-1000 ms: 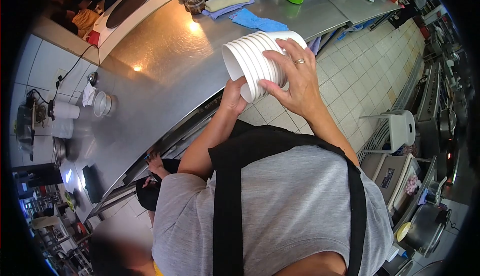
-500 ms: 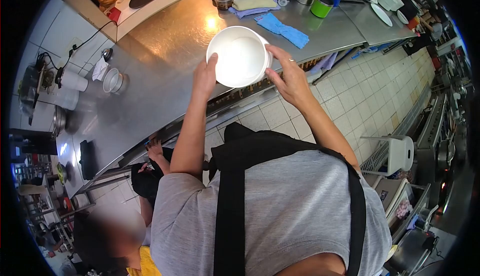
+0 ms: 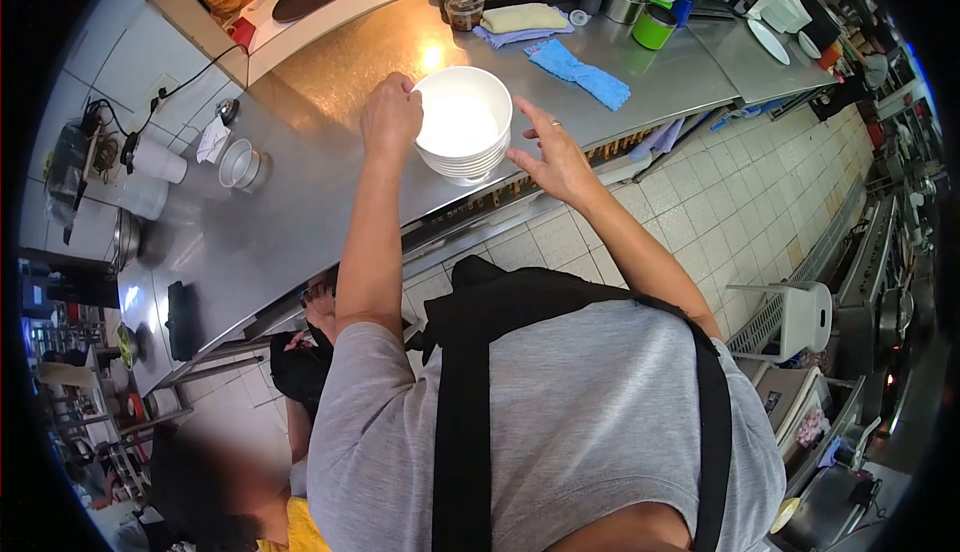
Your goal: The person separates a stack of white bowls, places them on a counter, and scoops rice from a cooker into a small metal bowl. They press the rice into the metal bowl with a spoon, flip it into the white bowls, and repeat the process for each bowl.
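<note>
A stack of several white bowls (image 3: 463, 124) stands at the front edge of the steel counter (image 3: 290, 207), its open top facing the camera. My left hand (image 3: 392, 117) has its fingers closed on the stack's left rim. On the right side, my right hand (image 3: 553, 157) has thumb and fingers spread beside the stack, a ring on one finger; whether its fingertips touch the bowls is hard to tell. Behind the stack lie a folded blue cloth (image 3: 577, 72) and a cream cloth (image 3: 524, 18) on a purple one.
Small jars (image 3: 464, 12), a green container (image 3: 654, 27) and a metal pot (image 3: 624, 0) line the counter's back. Clear bowls (image 3: 243, 165) sit at the left. Another person (image 3: 215, 482) is at the lower left. A white chair (image 3: 803, 317) stands on the right.
The bowls have tilted so the stacked rims show below. My left hand has moved up along the rim; my right hand has opened and shifted slightly down and left.
</note>
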A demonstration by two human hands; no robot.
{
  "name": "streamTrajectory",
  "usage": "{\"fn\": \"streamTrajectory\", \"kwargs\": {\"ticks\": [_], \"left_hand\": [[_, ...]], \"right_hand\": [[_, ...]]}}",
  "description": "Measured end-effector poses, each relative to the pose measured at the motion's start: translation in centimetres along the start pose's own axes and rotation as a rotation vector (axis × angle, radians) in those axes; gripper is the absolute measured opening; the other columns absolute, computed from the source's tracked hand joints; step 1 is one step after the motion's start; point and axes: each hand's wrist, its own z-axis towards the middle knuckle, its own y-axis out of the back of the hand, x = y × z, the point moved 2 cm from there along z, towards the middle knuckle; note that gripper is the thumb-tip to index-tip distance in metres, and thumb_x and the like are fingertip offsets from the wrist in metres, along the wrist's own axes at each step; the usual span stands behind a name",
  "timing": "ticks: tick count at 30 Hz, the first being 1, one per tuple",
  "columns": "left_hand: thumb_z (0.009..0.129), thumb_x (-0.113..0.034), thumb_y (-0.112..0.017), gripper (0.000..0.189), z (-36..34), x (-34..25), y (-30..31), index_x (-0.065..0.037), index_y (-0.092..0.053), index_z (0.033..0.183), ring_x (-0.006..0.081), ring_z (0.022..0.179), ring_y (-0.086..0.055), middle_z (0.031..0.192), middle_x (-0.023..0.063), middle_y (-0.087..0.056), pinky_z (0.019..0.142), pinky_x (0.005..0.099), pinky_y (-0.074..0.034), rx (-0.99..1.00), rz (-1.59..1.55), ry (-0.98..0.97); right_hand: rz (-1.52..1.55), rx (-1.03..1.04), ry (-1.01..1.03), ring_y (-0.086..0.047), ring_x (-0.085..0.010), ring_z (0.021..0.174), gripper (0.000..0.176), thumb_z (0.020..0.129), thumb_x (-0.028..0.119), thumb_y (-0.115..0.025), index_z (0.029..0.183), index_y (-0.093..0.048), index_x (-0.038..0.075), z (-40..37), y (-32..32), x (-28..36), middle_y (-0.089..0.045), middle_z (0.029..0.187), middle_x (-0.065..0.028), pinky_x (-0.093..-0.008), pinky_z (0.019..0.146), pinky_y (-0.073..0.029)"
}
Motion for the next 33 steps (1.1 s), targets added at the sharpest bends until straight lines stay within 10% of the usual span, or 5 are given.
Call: {"fn": "streamTrajectory", "kwargs": {"ticks": [14,18,22,26,33], "left_hand": [[0.08,-0.004,-0.051,0.031,9.8,6.9,-1.7,0.003,-0.057,0.11,0.0154,0.052,-0.058,0.074,0.0109,-0.062,0.042,0.024,-0.046,-0.11,-1.065,0.349],[0.087,-0.03,-0.061,0.06,10.8,7.2,-7.2,0.002,-0.038,0.133,0.0228,0.082,-0.063,0.108,0.0191,-0.057,0.064,0.0337,-0.054,0.357,-1.092,0.458],[0.095,-0.052,-0.038,0.071,5.5,1.6,-7.5,-0.006,-0.02,0.146,0.0248,0.136,-0.026,0.145,0.0149,-0.031,0.104,0.0445,-0.033,0.792,-1.17,0.138],[0.088,-0.037,-0.057,0.064,0.1,-1.3,-8.5,-0.001,-0.036,0.137,0.0256,0.115,-0.052,0.127,0.013,-0.051,0.093,0.0388,-0.044,0.981,-0.671,-0.001],[0.074,-0.011,-0.057,0.059,-7.0,-6.3,-15.7,0.004,-0.041,0.128,0.032,0.098,-0.061,0.117,0.0185,-0.055,0.077,0.0404,-0.056,1.243,-0.996,0.337]], "right_hand": [[-0.619,0.101,0.464,-0.051,-0.0269,0.113,0.058,0.076,0.016,-0.065,0.131,-0.046,0.02,1.5,-1.9,1.7,-0.055,0.117,-0.0124,-0.0532,0.101,-0.03],[-0.661,0.12,0.425,-0.054,-0.024,0.102,0.043,0.081,0.012,-0.052,0.124,-0.05,0.015,1.1,-2.4,1.0,-0.059,0.097,-0.0086,-0.0518,0.094,-0.035],[-0.673,0.0,0.412,-0.056,-0.0244,0.097,0.034,0.08,0.015,-0.053,0.114,-0.056,0.014,-0.5,-2.0,-0.5,-0.059,0.093,-0.0085,-0.0513,0.091,-0.038],[-0.638,-0.152,0.457,-0.058,-0.0272,0.088,0.019,0.082,0.021,-0.054,0.099,-0.057,0.013,-3.1,-0.9,-3.0,-0.058,0.082,-0.0104,-0.0525,0.085,-0.04],[-0.435,-0.503,0.378,-0.044,-0.036,0.117,0.057,0.07,0.022,-0.072,0.124,-0.052,0.023,-15.5,7.5,-0.3,-0.042,0.134,-0.0156,-0.0568,0.1,-0.031]]}}
